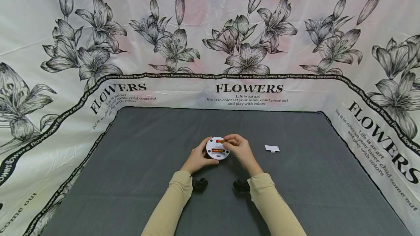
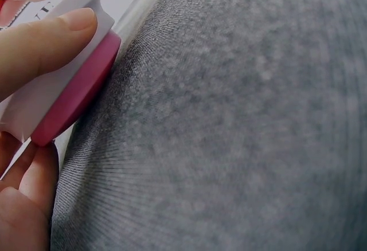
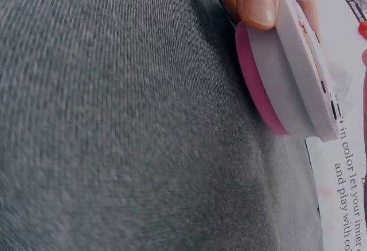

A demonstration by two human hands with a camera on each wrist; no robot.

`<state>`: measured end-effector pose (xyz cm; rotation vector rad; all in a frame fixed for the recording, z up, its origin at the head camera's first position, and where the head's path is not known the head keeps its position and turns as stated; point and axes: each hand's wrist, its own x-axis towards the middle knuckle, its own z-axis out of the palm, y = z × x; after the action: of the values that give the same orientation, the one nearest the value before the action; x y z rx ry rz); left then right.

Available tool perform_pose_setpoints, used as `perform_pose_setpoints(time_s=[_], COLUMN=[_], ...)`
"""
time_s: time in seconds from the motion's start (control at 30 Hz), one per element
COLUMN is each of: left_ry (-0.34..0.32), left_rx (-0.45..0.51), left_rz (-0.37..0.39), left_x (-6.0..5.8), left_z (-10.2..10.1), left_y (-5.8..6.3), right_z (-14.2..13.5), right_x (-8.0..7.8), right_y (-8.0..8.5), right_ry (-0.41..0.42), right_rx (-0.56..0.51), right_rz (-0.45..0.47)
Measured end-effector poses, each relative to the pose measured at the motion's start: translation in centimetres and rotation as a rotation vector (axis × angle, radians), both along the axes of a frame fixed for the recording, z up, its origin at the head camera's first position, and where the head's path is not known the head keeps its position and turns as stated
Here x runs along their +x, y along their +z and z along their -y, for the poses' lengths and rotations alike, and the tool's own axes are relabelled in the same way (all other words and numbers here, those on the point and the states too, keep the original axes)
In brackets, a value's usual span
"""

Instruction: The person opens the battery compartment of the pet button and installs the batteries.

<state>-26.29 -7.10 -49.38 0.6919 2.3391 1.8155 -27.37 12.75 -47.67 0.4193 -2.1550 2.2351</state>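
Observation:
In the head view my left hand grips a round white battery-powered device, its underside turned up and its battery compartment uncovered. One orange-and-black battery lies in the lower part of that compartment. My right hand pinches a second battery between thumb and fingertips, over the upper part of the compartment. Both wrist views show the device side-on, with a pink part under the white body. The left thumb presses on its side.
A small white battery cover with a tab lies on the grey cloth, right of my right hand. Dark wrist camera mounts sit under both forearms. A white cloth with printed flowers rises behind and beside the grey surface.

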Motion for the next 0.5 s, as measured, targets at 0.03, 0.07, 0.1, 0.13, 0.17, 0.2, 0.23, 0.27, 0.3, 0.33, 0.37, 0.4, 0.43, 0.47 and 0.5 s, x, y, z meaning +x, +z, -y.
perform_pose_setpoints(time_s=[0.03,0.07,0.1,0.13,0.17,0.2,0.23,0.27,0.3,0.33,0.37,0.4,0.43,0.47,0.5], left_ry=[0.000,0.001,0.002,0.003,0.003,0.004,0.004,0.004,0.004,0.004,0.005,0.006,0.007,0.007,0.009], left_rx=[0.000,0.000,0.000,-0.001,0.000,-0.004,-0.004,-0.005,-0.006,-0.006,-0.007,-0.006,-0.005,-0.005,-0.006], left_rz=[0.001,0.003,0.004,0.006,0.004,0.002,0.000,-0.002,-0.004,-0.005,-0.006,-0.006,-0.004,-0.001,0.001], left_x=[0.0,0.0,0.0,0.0,0.0,0.0,0.0,0.0,0.0,0.0,0.1,0.1,0.1,0.2,0.2], left_z=[0.0,0.0,0.0,0.0,0.0,0.0,0.0,0.0,0.0,0.0,0.0,0.0,0.0,0.0,0.0], left_y=[0.0,0.0,0.0,0.0,0.0,0.0,0.0,0.0,0.0,0.1,0.1,0.1,0.2,0.2,0.2], right_z=[0.0,0.1,0.1,0.1,0.1,0.1,0.1,0.2,0.2,0.2,0.2,0.2,0.2,0.3,0.3], right_x=[0.0,0.0,0.0,0.1,-0.1,0.0,0.0,0.0,0.0,0.0,0.1,0.1,0.3,0.5,0.7], right_y=[0.0,-0.1,-0.1,-0.1,-0.4,-0.4,-0.4,-0.3,-0.3,-0.2,0.0,0.1,0.4,0.8,1.1], right_ry=[-0.002,-0.004,-0.008,-0.012,-0.015,-0.017,-0.016,-0.012,-0.007,-0.002,0.003,0.008,0.011,0.013,0.011], right_rx=[0.000,0.002,0.006,0.010,0.005,0.004,0.001,-0.003,-0.010,-0.014,-0.018,-0.019,-0.018,-0.016,-0.011], right_rz=[-0.001,-0.002,-0.002,0.002,0.002,0.008,0.014,0.019,0.025,0.030,0.033,0.035,0.035,0.035,0.034])
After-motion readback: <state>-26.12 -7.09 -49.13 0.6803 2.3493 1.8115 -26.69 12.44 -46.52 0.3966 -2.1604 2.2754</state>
